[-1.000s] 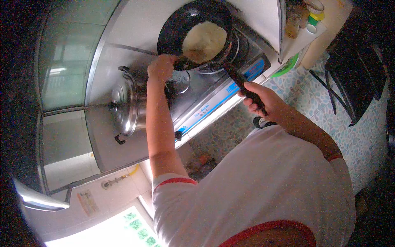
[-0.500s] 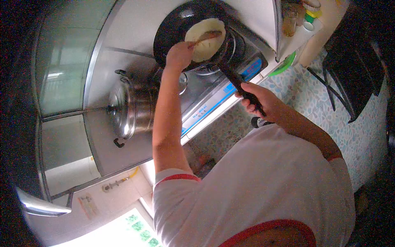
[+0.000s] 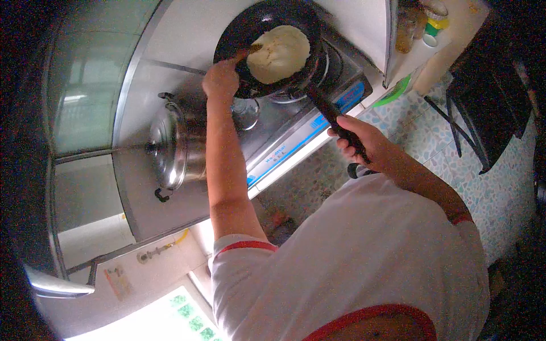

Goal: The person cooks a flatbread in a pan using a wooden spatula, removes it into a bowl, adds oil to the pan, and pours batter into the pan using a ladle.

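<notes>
A dark round pan (image 3: 236,37) sits over the stove, with a pale, flat, round piece of food (image 3: 281,54) inside. My left hand (image 3: 222,79), at the pan's left rim, is closed around a brown utensil (image 3: 248,52), whose tip touches the food's left edge. My right hand (image 3: 363,142) grips the pan's long black handle (image 3: 325,107), fingers wrapped round it.
A lidded steel pot (image 3: 176,148) stands left of my left forearm. The stove (image 3: 284,139) has a second burner beneath the pan's left side. Jars (image 3: 405,37) are on a ledge at upper right, above a black folding item (image 3: 483,108) on the floor side.
My left hand first moved right over the pan with the utensil across the food, then came back left to the rim. The food has shifted slightly left. My right hand stays on the handle.
</notes>
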Available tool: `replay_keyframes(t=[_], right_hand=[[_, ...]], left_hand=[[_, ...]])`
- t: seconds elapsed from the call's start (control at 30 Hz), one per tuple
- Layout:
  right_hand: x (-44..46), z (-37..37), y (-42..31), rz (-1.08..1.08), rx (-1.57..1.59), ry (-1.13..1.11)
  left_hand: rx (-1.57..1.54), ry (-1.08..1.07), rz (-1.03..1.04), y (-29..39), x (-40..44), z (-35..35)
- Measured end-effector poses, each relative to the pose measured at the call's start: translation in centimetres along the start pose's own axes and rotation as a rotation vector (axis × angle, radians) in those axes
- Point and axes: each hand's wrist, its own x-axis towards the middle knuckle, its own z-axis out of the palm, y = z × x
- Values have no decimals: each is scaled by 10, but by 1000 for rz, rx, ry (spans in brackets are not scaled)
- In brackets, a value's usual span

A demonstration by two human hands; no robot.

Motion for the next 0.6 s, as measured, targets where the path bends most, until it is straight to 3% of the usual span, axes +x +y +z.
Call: replay_keyframes(t=[0.17,0.3,0.37,0.47,0.6], right_hand=[[-1,2,-1,-7,5,-8],[1,-1,2,-10,-5,-10],[0,1,1,-16,-28,-11],[2,0,2,-24,-14,-15],[1,-5,0,39,-31,-76]], left_hand=[[-175,109,212,37,29,44],[-194,29,263,50,-2,13],[-243,-87,242,40,-19,-5],[-412,-46,269,-6,-35,-3],[-252,-166,202,-25,-42,-4]])
